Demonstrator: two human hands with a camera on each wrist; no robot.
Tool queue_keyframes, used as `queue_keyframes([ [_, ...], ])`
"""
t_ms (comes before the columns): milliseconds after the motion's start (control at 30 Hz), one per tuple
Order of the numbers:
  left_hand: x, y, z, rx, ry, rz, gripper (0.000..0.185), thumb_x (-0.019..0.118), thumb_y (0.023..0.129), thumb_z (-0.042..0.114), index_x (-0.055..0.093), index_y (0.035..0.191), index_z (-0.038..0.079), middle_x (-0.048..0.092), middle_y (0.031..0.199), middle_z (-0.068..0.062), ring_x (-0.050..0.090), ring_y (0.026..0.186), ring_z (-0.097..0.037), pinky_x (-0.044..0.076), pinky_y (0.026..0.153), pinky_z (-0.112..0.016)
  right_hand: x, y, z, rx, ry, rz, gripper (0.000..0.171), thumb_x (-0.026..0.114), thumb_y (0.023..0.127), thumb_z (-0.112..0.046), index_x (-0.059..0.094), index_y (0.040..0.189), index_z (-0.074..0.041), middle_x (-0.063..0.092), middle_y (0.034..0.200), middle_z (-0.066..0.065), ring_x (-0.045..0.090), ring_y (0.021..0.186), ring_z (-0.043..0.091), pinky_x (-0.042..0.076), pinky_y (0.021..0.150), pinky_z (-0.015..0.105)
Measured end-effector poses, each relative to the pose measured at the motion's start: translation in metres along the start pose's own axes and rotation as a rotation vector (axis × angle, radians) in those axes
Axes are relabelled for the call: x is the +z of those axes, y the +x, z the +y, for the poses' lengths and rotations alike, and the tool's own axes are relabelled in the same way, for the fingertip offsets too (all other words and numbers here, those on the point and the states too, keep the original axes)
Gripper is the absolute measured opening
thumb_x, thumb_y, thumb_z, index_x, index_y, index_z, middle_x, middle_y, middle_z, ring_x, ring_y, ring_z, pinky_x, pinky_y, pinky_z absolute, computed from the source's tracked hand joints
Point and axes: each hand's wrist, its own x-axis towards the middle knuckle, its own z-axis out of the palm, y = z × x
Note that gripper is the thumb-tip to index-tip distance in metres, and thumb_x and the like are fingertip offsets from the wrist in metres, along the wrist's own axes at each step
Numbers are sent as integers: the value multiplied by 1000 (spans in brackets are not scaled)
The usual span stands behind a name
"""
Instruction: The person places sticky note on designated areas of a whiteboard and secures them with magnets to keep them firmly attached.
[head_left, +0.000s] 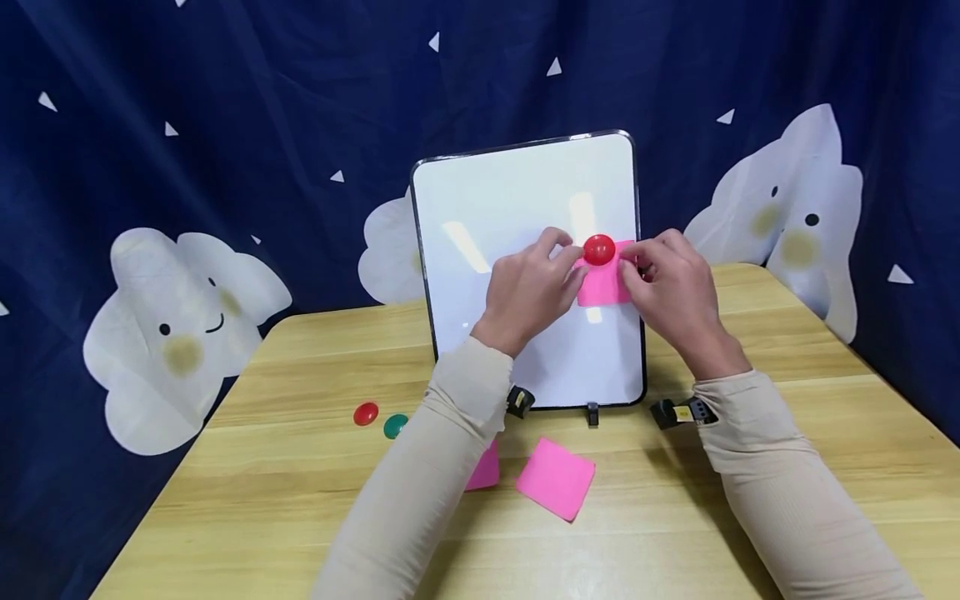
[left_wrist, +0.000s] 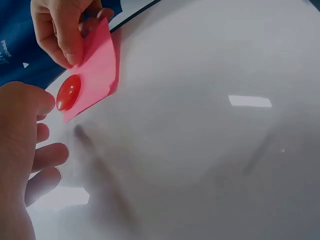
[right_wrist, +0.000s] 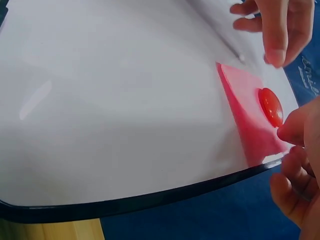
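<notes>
Fingers of the right hand (head_left: 678,287) pinch the right edge of a square pink paper note (head_left: 602,285) pinned under a round red magnet (head_left: 598,249) on the upright whiteboard (head_left: 510,208), while the left hand (head_left: 528,287), loosely curled, hovers just left of both.

My left forearm hides most of one pink note (head_left: 487,468) on the table & part of the whiteboard (head_left: 517,200). Can't tell whether my right hand (head_left: 675,287) touches the pinned note (head_left: 603,285).

two bare hands, long beige ribbed sleeves (head_left: 420,492), small black wrist-worn cameras (head_left: 678,412)
</notes>
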Motion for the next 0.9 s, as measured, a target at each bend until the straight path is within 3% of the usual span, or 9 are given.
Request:
queue_keyframes([
  [267, -4, -27, -9, -9, -50, 45, 21, 63, 96, 29, 77, 104, 16, 70, 99, -1, 66, 68, -11, 47, 53, -21, 1, 0, -1, -15, 17, 46, 16, 65, 90, -3, 74, 100, 6, 55, 80, 16, 50, 75, 27, 38, 63, 35],
  [900, -21, -95, -26, -44, -58, 11, 21, 63, 96, 27, 80, 91, 16, 71, 85, 3, 65, 66, -11, 50, 53, -25, 9, -11, -15, -37, 16, -53, 9, 68, 88, -5, 73, 93, 0, 57, 78, 11, 52, 70, 24, 40, 61, 37],
])
